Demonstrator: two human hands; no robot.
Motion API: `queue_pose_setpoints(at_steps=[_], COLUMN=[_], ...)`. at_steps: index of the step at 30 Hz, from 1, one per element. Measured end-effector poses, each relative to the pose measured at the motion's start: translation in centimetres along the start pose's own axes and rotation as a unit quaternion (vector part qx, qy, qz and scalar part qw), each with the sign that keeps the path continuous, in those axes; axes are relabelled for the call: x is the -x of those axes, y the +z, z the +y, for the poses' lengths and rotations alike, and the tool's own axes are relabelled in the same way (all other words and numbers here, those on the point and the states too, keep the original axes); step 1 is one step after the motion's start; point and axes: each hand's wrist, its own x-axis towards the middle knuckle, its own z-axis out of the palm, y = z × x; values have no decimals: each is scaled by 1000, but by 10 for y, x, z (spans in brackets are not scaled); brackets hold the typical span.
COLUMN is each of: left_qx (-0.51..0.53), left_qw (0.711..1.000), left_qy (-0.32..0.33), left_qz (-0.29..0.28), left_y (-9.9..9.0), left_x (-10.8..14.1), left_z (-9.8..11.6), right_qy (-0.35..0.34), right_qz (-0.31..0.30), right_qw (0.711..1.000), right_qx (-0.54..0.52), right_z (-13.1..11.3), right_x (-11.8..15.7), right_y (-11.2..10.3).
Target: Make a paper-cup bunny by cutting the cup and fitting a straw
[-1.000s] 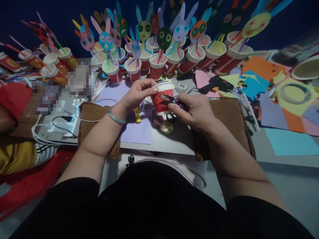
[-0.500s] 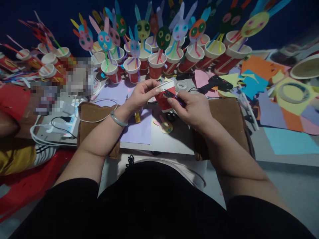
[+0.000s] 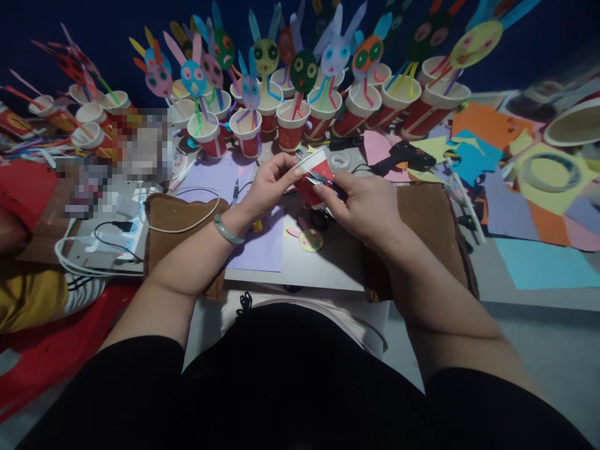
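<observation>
My left hand is closed around the rim of a red and white paper cup, which it holds tilted above the table. My right hand grips a small pointed tool with metal blades and a dark handle, mostly hidden in the fingers. The blade tips lie against the red side of the cup. Below on the table is a yellow paper rabbit face with pink ears. Dark scissor-like loops show just under the cup.
Several paper cups with rabbit faces on straws line the back. Coloured paper and a tape roll lie right. Brown cushions flank the work spot. A pen rests on purple paper. Left are a power strip and another person's sleeve.
The pointed tool has shifted slightly against the cup, and its blades now look brighter and closer together. The cup has tilted a little; both hands keep their holds.
</observation>
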Motion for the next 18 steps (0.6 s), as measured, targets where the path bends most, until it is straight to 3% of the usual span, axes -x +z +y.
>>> queue_pose_setpoints(at_steps=[5, 18], left_qx=[-2, 23], left_qw=[1000, 1000], left_qy=[2, -13], left_qz=[20, 5], left_y=[6, 8], left_x=[3, 5], left_z=[-3, -3], right_qy=[-3, 14], right_qz=[-3, -13], right_qw=[1000, 1000], right_qx=[2, 14], right_z=[0, -4], right_x=[2, 2], right_y=[-2, -6])
